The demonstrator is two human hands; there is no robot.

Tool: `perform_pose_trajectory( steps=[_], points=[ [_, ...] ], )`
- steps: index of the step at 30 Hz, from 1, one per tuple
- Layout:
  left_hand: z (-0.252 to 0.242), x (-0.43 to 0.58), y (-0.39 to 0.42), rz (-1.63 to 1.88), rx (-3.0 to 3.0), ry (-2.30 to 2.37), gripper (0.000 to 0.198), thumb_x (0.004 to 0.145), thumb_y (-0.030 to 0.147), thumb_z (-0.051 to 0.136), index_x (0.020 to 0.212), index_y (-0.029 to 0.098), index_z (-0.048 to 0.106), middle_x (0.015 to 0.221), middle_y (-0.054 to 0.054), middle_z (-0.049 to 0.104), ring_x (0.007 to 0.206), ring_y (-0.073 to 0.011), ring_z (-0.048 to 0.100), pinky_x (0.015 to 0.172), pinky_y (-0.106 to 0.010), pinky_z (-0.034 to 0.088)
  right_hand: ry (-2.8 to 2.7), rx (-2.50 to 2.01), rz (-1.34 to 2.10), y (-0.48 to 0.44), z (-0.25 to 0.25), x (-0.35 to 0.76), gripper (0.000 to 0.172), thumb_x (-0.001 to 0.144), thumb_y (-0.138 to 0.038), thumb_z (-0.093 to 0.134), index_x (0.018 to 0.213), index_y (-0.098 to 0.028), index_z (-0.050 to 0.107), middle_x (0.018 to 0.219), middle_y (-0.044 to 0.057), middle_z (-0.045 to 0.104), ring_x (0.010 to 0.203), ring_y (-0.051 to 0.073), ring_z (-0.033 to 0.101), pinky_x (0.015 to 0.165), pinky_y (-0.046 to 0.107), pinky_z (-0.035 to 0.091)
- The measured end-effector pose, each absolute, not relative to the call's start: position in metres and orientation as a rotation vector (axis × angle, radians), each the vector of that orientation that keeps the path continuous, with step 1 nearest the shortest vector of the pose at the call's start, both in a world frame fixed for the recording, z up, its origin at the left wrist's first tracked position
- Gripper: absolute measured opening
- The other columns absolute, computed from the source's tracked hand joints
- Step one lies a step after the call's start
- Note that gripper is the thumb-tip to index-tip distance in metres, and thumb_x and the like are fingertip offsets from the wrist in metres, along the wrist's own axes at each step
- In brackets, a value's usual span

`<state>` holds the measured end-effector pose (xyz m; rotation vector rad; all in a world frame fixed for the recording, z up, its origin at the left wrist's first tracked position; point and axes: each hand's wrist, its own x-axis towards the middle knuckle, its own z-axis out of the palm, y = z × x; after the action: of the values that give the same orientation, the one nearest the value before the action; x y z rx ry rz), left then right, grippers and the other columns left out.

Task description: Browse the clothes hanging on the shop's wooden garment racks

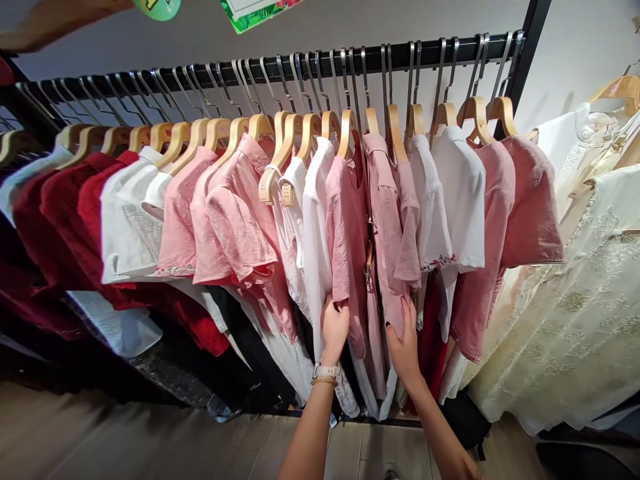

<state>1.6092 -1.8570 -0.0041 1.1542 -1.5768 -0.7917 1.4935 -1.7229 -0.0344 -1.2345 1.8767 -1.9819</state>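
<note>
Our left hand (335,328), a white watch (327,371) on its wrist, pinches a pink blouse (345,247) between narrowed fingers (336,305); our right hand (404,345) closes narrowly on the neighbouring pink shirt (385,227). Both hang from wooden hangers (347,133) on a black rail (400,59).

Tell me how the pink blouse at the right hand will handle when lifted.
The pink blouse looks floppy: it folds where the right hand touches it. It is probably light, since a slim wooden hanger carries it. Its hook may slide easily along the rail.
</note>
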Motion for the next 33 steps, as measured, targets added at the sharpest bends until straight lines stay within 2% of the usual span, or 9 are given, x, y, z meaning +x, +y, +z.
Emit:
perform_pose_trajectory(
  steps=[4, 10, 14, 18, 20, 24, 26, 29, 33],
  points=[
    [-0.007, 1.611, -1.853, -0.745, 1.207, -1.572, 0.031, 0.082, 0.026, 0.057, 0.111, 0.02, 0.066, 0.1, -0.009, 0.073, 0.101, -0.0292, 0.069, 0.09, -0.039, 0.053, 1.919, -1.241, -1.993, -1.718, -0.032, 1.507, 0.064, 0.094, -0.021, 0.043, 0.157, -0.026, 0.032, 0.165, 0.01, 0.028, 0.155, 0.026, 0.024, 0.126, 0.059, 0.023],
    [-0.006, 1.602, -1.813, -0.183, 1.175, -1.571, 0.05, 0.087, 0.029, 0.058, 0.134, 0.013, 0.057, 0.134, -0.022, 0.063, 0.128, -0.0368, 0.056, 0.109, -0.052, 0.04, 1.529, -1.309, -1.962, -1.717, -0.039, 1.53, 0.051, 0.09, -0.023, 0.049, 0.14, -0.03, 0.058, 0.15, 0.007, 0.053, 0.144, 0.026, 0.044, 0.118, 0.051, 0.041],
    [0.014, 1.585, -1.792, -0.134, 0.846, -1.954, 0.039, 0.093, 0.034, 0.055, 0.13, 0.024, 0.066, 0.137, -0.014, 0.064, 0.13, -0.0323, 0.054, 0.114, -0.048, 0.036, 1.233, -1.02, -2.07, -1.728, -0.037, 1.516, 0.04, 0.085, -0.025, 0.052, 0.122, -0.024, 0.066, 0.139, 0.011, 0.061, 0.11, 0.024, 0.069, 0.091, 0.04, 0.06],
    [0.03, 1.574, -1.801, -0.005, 1.125, -1.985, 0.064, 0.091, 0.044, 0.061, 0.149, 0.021, 0.051, 0.16, -0.015, 0.041, 0.146, -0.0433, 0.03, 0.116, -0.06, 0.029, 1.167, -0.89, -2.03, -1.741, -0.036, 1.493, 0.054, 0.078, -0.026, 0.055, 0.131, -0.025, 0.056, 0.144, 0.012, 0.057, 0.076, 0.017, 0.07, 0.066, 0.033, 0.061],
    [0.03, 1.574, -1.811, 0.045, 1.283, -1.951, 0.068, 0.091, 0.042, 0.058, 0.153, 0.017, 0.045, 0.163, -0.017, 0.036, 0.143, -0.0466, 0.032, 0.111, -0.062, 0.036, 1.145, -0.883, -1.974, -1.745, -0.039, 1.486, 0.065, 0.078, -0.027, 0.054, 0.143, -0.027, 0.047, 0.143, 0.012, 0.058, 0.068, 0.015, 0.069, 0.062, 0.033, 0.06],
    [0.023, 1.582, -1.826, 0.062, 1.385, -1.918, 0.06, 0.094, 0.033, 0.048, 0.15, 0.013, 0.047, 0.162, -0.02, 0.035, 0.125, -0.0434, 0.048, 0.097, -0.055, 0.049, 1.204, -0.935, -1.983, -1.746, -0.05, 1.479, 0.07, 0.085, -0.026, 0.05, 0.153, -0.022, 0.035, 0.101, 0.006, 0.076, 0.085, 0.02, 0.073, 0.082, 0.04, 0.061],
    [0.02, 1.586, -1.83, 0.09, 1.413, -1.88, 0.055, 0.094, 0.031, 0.045, 0.146, 0.012, 0.052, 0.163, -0.02, 0.033, 0.125, -0.0433, 0.048, 0.097, -0.057, 0.048, 1.247, -0.983, -2.048, -1.746, -0.054, 1.477, 0.065, 0.085, -0.024, 0.051, 0.149, -0.024, 0.039, 0.118, 0.01, 0.073, 0.1, 0.021, 0.072, 0.09, 0.042, 0.059],
    [0.017, 1.588, -1.832, 0.126, 1.465, -1.839, 0.051, 0.095, 0.032, 0.044, 0.139, 0.011, 0.058, 0.164, -0.02, 0.03, 0.129, -0.0456, 0.044, 0.098, -0.062, 0.045, 1.332, -1.009, -2.12, -1.744, -0.057, 1.476, 0.06, 0.085, -0.022, 0.051, 0.144, -0.027, 0.045, 0.154, 0.014, 0.047, 0.118, 0.022, 0.067, 0.094, 0.041, 0.057],
    [0.014, 1.582, -1.834, 0.161, 1.5, -1.848, 0.054, 0.095, 0.045, 0.051, 0.134, 0.011, 0.062, 0.166, -0.023, 0.023, 0.139, -0.0537, 0.032, 0.102, -0.07, 0.037, 1.484, -1.017, -2.098, -1.741, -0.064, 1.477, 0.06, 0.084, -0.019, 0.049, 0.143, -0.026, 0.048, 0.153, 0.012, 0.049, 0.131, 0.022, 0.057, 0.107, 0.044, 0.05]
  ],
)
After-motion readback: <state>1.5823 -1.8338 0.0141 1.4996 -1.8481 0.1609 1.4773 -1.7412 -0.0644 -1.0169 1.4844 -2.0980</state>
